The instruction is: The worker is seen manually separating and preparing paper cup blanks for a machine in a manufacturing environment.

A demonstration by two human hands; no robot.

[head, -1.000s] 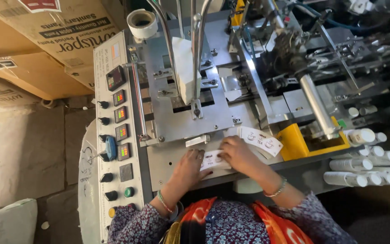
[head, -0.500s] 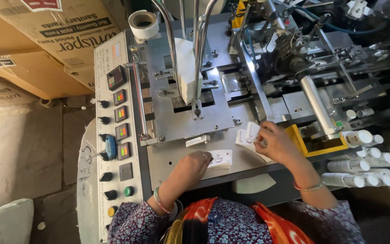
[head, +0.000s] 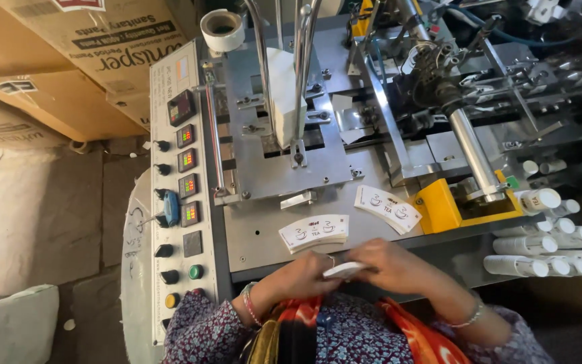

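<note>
Paper blanks held in both hands at the front edge of the cup-forming machine

Head view: a thin white stack of paper blanks (head: pixel 345 270) was gripped between the left hand (head: pixel 302 275) and the right hand (head: pixel 390 263), both closed around it, just in front of the machine deck (head: pixel 264 232). Two further fanned stacks of printed blanks (head: pixel 314 232) and (head: pixel 386 207) were laid on the deck, apart from each other and untouched. An upright white stack (head: pixel 284 94) was already loaded between the metal guide rods (head: pixel 302 61). Finished paper cups (head: pixel 550 236) were piled in nested rows at the right. Loading was judged partly done: one stack in hand and two on the deck remained outside the feeder.
</note>
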